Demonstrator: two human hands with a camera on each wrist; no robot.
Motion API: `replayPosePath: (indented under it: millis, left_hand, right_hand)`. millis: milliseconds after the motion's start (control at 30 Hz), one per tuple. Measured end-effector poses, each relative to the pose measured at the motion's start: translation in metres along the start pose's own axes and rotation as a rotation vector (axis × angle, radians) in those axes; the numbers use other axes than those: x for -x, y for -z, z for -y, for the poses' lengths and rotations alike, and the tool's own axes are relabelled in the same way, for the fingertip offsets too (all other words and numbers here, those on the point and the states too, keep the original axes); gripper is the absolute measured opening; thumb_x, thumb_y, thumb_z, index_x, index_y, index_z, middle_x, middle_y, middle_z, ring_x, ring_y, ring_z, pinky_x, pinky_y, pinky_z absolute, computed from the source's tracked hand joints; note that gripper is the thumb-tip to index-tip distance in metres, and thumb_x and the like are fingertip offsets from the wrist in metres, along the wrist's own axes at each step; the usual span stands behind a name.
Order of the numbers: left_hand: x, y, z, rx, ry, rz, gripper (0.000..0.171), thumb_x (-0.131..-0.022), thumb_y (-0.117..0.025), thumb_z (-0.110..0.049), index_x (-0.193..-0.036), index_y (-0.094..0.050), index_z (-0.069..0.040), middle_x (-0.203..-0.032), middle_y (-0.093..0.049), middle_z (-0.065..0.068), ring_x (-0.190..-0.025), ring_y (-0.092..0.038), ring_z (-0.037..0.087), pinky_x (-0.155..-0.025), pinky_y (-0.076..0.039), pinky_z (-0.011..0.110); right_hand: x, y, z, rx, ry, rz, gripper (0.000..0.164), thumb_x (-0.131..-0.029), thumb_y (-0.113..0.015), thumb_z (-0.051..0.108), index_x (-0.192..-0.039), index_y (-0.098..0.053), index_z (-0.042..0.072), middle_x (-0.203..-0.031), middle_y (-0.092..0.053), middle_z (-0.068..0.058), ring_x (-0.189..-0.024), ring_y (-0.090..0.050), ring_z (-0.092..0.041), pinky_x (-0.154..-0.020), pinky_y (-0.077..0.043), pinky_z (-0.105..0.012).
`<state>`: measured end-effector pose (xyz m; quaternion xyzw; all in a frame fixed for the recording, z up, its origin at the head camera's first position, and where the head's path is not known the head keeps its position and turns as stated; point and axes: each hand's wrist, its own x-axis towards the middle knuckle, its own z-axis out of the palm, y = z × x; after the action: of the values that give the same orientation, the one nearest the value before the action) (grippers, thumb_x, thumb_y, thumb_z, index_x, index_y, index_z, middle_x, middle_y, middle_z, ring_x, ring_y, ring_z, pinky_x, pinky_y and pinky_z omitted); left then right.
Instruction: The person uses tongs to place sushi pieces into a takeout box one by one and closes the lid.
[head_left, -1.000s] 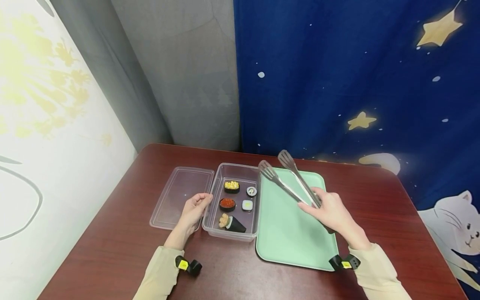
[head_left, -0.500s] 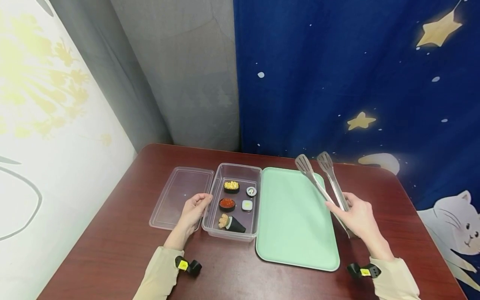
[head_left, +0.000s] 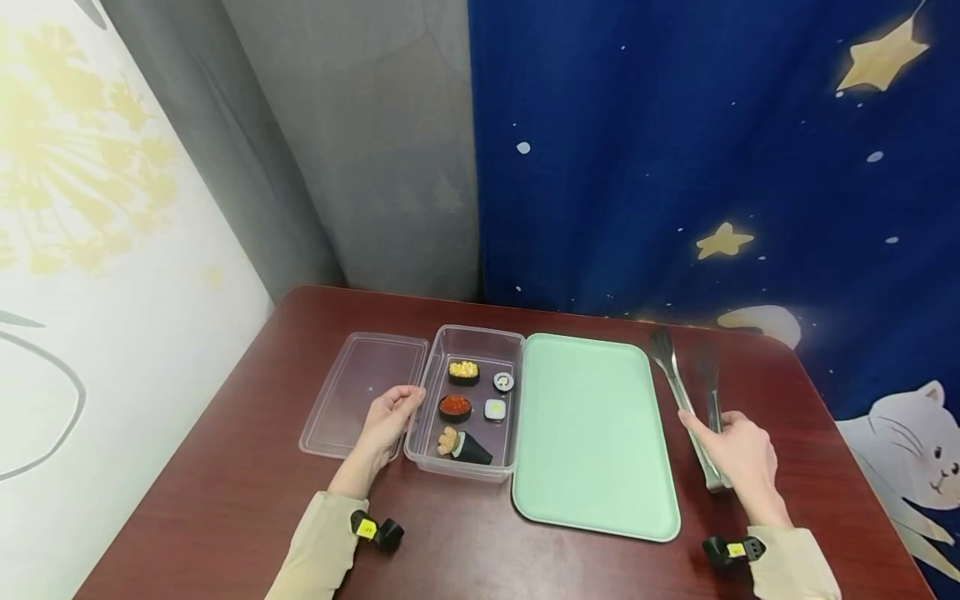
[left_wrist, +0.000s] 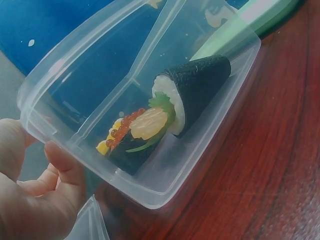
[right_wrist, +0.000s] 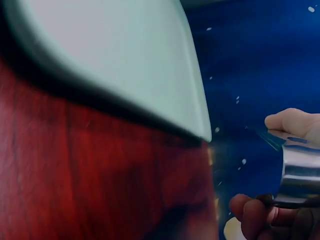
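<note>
My left hand pinches the left rim of a clear plastic food container; the left wrist view shows thumb and fingers at that rim. Inside the container lie a sushi hand roll in black seaweed, a red roe sushi, a yellow-topped sushi, a small round sushi roll and a white squarish piece. Right of the green tray, my right hand holds metal serving tongs near their bend, arms spread and slotted ends pointing away from me.
A clear lid lies on the table left of the container, partly behind my left hand. The tray stands right beside the container. Behind the reddish-brown table hang a grey curtain and a blue star-patterned curtain.
My right hand has carried the tongs from over the tray to the right, then lowered them beside the tray's right edge. My left hand and the container have stayed put.
</note>
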<state>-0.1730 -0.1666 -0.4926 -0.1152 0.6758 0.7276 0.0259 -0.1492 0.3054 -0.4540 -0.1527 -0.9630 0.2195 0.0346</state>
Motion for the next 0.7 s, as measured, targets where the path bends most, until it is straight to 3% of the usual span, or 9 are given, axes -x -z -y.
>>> replayPosePath:
  millis: [133,400,700]
  left_hand:
    - [0.001,0.000,-0.002,-0.011,0.011,0.011,0.019,-0.091,-0.062,-0.014,-0.099,-0.056,0.002,-0.062,-0.044,-0.006,-0.050,-0.036,0.003,-0.047,-0.030,0.018]
    - [0.002,-0.001,-0.006,-0.011,0.032,0.012,0.017,-0.091,-0.061,-0.012,-0.100,-0.055,0.002,-0.065,-0.048,-0.004,-0.053,-0.039,0.004,-0.049,-0.033,0.019]
    - [0.001,-0.001,-0.004,-0.010,0.020,0.006,0.017,-0.091,-0.062,-0.014,-0.099,-0.056,0.000,-0.063,-0.046,-0.006,-0.052,-0.037,0.004,-0.048,-0.031,0.019]
  right_hand:
    - [-0.003,-0.004,-0.009,0.020,-0.057,0.043,0.089,-0.079,-0.052,0.070,-0.111,-0.051,-0.013,-0.096,-0.060,-0.030,-0.081,-0.057,-0.042,-0.051,-0.042,-0.040]
    - [-0.004,-0.014,-0.021,0.054,-0.083,0.065,0.081,-0.078,-0.053,0.070,-0.091,-0.047,-0.010,-0.072,-0.054,-0.024,-0.062,-0.056,-0.035,-0.043,-0.037,-0.038]
    - [-0.006,-0.015,-0.017,0.136,-0.085,0.204,0.092,-0.077,-0.050,0.074,-0.095,-0.040,-0.016,-0.075,-0.053,-0.030,-0.060,-0.055,-0.035,-0.047,-0.042,-0.043]
